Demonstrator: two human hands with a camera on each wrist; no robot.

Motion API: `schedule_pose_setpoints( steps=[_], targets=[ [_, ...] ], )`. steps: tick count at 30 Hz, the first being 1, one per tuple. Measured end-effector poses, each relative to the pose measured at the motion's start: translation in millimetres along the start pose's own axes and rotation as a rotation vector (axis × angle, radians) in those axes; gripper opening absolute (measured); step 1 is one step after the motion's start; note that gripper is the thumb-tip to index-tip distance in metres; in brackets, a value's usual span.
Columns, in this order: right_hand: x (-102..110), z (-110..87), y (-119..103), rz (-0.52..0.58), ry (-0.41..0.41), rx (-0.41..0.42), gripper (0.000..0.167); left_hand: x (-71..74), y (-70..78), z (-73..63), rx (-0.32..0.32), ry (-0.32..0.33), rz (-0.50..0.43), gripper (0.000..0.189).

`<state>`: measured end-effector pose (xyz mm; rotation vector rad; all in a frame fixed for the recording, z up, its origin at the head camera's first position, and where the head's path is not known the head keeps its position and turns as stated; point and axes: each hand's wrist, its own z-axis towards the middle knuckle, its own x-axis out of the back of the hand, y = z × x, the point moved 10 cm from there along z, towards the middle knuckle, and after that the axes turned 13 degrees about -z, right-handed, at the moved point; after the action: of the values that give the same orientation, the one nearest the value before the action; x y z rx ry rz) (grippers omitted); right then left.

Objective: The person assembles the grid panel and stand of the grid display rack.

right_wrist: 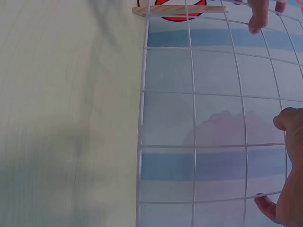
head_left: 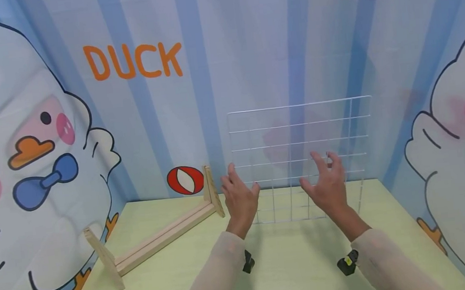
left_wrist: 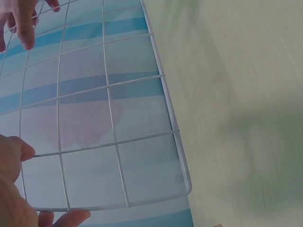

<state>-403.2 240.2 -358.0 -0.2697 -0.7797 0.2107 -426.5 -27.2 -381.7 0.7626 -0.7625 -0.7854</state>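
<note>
On my head feed, the wire grid (head_left: 297,160) stands at one o'clock on the tabletop (head_left: 294,265). The left hand (head_left: 239,198) is at its eight-o'clock edge, the right hand (head_left: 328,186) before its four-o'clock part, both loosely spread, gripping nothing. I see a wooden stand (head_left: 166,238) at ten o'clock.

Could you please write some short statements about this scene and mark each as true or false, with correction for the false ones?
1. The left hand and right hand are both at the wire grid panel. True.
2. The wooden stand is to the right of the panel. False: the wooden stand is to its left.
3. Orange lettering on the backdrop reads DUCK. True.
4. The panel lies flat. False: it is raised, with the backdrop visible through it.
5. Both sleeves are light-coloured. True.
</note>
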Motion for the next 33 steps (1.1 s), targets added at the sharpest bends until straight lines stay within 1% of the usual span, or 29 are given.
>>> schedule_pose_setpoints(
  steps=[2,4,8,12,20,26,30,33],
  targets=[
    [-3,-0.8,-1,-0.019,-0.025,-0.013,0.076,0.0,0.2,-0.7,0.005,-0.004,-0.001,0.085],
    [-5,-1.2,-1,-0.030,-0.029,-0.032,0.076,-0.3,0.4,-1.5,0.012,-0.008,-0.004,0.085],
    [-3,-0.4,2,-0.024,0.028,-0.065,0.069,-2.1,0.4,-3.8,0.005,-0.019,-0.005,0.085],
    [4,0.1,3,-0.026,0.088,-0.060,0.063,-3.0,0.1,-5.5,-0.013,-0.030,0.005,0.084],
    [7,-1.3,9,-0.002,0.137,-0.061,0.060,-5.4,0.4,-5.5,-0.008,-0.092,0.021,0.086],
    [11,-1.0,11,0.010,0.173,-0.042,0.058,-4.2,2.6,-6.0,-0.018,-0.119,-0.004,0.087],
    [12,-1.0,14,0.021,0.178,-0.057,0.060,-3.3,2.8,-7.5,-0.021,-0.142,-0.007,0.086],
    [13,-1.7,17,0.024,0.181,-0.072,0.062,1.6,1.8,-8.8,-0.020,-0.159,-0.003,0.086]
  ],
)
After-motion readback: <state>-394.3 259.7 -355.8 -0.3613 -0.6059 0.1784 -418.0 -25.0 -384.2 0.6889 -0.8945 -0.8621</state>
